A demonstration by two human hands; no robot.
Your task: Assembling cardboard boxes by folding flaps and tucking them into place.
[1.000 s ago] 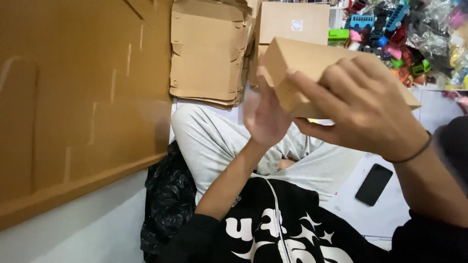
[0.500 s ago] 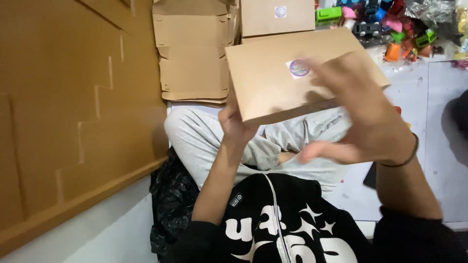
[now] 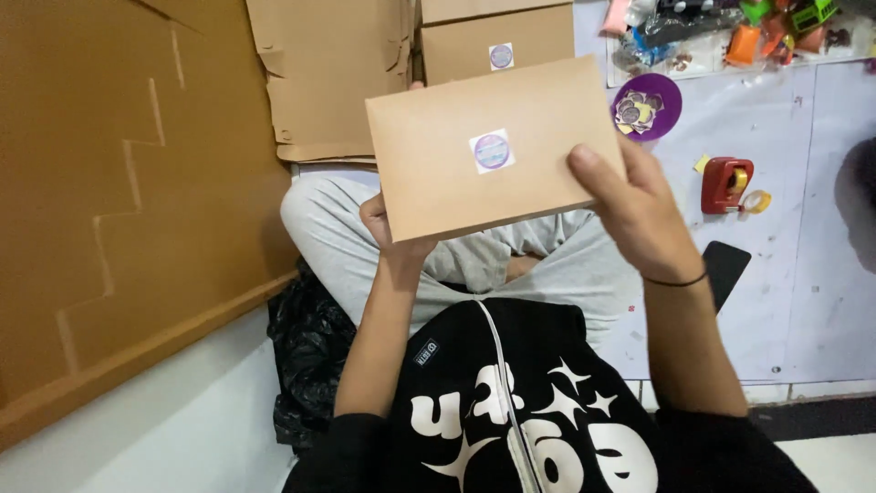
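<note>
I hold a closed brown cardboard box (image 3: 438, 173) flat in front of me, its top facing up with a small round purple sticker (image 3: 491, 151) in the middle. My left hand (image 3: 388, 228) grips its lower left corner from beneath. My right hand (image 3: 639, 215) grips its right edge, thumb on top. The box hovers above my lap in grey trousers (image 3: 347, 246).
More brown boxes (image 3: 497, 41) and flattened cardboard (image 3: 328, 82) lie beyond. A purple disc with stickers (image 3: 646, 107), a red tape dispenser (image 3: 725, 183), a black phone (image 3: 727, 269) and colourful toys (image 3: 730, 27) rest on the white floor at right. A black bag (image 3: 310, 356) lies at left.
The box has turned from tilted on edge to flat, sticker side facing me. My right hand slid from across its top to the right edge.
</note>
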